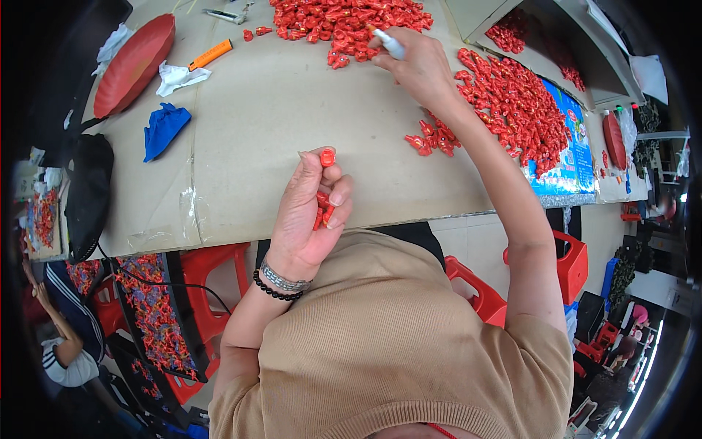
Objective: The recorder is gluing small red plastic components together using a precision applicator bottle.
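My left hand [298, 208] is raised in front of my body near the table's front edge. Its thumb and forefinger pinch a small red plastic piece [327, 158], and the curled fingers cradle more red pieces [322, 211]. Further off, my right hand [425, 69] grips a small white bottle [390, 45] with a narrow brownish tip. That tip hangs by the edge of a far heap of glossy red pieces [344, 25]. Beneath and beside my right forearm spreads a second heap of red pieces [512, 110], each with small dark and yellow marks.
On the table's left lie a red oval tray [135, 66], an orange cutter [210, 55], white tissue [178, 77] and a blue cloth [165, 130]. A grey open box [585, 44] stands back right. Red stools [475, 293] and a co-worker's arm [62, 314] are beyond the table.
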Action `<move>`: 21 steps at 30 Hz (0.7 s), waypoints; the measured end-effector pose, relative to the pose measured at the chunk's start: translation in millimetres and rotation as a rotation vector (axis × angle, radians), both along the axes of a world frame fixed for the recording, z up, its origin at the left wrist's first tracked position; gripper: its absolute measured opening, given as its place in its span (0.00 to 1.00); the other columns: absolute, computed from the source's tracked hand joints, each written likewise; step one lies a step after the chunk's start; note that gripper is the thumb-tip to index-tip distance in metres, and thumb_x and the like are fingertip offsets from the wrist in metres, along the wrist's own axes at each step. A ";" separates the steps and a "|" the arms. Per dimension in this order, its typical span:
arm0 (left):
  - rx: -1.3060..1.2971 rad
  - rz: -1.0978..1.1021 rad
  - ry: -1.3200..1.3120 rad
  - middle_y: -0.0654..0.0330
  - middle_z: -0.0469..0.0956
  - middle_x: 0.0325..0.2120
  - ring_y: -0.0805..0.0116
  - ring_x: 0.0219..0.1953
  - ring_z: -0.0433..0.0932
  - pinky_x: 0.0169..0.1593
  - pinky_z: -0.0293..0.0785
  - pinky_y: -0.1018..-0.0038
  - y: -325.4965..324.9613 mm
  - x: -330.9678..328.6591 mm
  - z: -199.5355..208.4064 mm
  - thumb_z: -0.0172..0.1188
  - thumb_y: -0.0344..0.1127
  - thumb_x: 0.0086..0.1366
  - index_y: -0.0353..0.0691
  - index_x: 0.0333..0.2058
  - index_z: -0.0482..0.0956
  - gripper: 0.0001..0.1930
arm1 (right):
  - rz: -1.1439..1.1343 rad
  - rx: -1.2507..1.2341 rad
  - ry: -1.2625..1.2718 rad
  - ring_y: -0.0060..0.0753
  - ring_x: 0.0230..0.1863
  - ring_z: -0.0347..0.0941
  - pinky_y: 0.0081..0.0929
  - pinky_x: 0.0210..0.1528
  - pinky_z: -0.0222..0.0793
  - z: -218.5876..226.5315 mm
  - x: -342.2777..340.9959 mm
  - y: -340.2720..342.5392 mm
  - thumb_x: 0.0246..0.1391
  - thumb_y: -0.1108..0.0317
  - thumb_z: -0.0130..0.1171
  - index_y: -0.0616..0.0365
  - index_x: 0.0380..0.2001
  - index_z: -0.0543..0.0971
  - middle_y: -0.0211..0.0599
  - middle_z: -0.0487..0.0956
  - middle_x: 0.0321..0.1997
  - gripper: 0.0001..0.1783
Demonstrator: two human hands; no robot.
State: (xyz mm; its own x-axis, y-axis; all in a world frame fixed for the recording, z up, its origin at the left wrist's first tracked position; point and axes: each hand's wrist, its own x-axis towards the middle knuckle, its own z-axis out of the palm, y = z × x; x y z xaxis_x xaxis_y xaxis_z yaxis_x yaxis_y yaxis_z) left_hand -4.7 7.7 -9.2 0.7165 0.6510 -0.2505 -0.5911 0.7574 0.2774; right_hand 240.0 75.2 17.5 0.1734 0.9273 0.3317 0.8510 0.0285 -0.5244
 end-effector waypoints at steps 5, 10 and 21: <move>-0.005 -0.001 0.020 0.68 0.76 0.29 0.77 0.22 0.65 0.16 0.59 0.84 0.1 -4.6 -2.4 0.49 0.49 0.68 0.45 0.39 0.74 0.15 | 0.025 0.005 -0.334 0.41 0.37 0.75 0.38 0.36 0.70 -5.0 -12.3 19.1 0.45 0.67 0.66 0.52 0.38 0.81 0.35 0.77 0.35 0.14; 0.008 -0.003 0.020 0.68 0.76 0.30 0.77 0.23 0.65 0.16 0.59 0.84 1.4 -5.5 -3.6 0.50 0.48 0.68 0.45 0.40 0.74 0.13 | 0.093 -0.050 -0.348 0.43 0.34 0.76 0.42 0.37 0.71 -2.1 -10.3 13.9 0.44 0.71 0.64 0.54 0.35 0.81 0.38 0.78 0.35 0.12; -0.043 -0.032 0.005 0.66 0.77 0.33 0.77 0.23 0.64 0.15 0.58 0.84 7.8 -5.1 -1.2 0.50 0.41 0.70 0.45 0.41 0.74 0.09 | -0.195 0.024 0.448 0.16 0.20 0.71 0.15 0.23 0.69 30.0 53.0 -31.7 0.49 0.70 0.64 0.63 0.32 0.80 0.31 0.79 0.25 0.08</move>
State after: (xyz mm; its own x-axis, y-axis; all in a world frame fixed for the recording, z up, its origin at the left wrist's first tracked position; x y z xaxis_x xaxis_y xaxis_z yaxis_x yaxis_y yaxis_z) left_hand -9.8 15.6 -10.3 0.7355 0.6165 -0.2811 -0.5651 0.7871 0.2473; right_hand 293.1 43.5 47.5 0.4739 0.8563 0.2055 0.5323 -0.0927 -0.8415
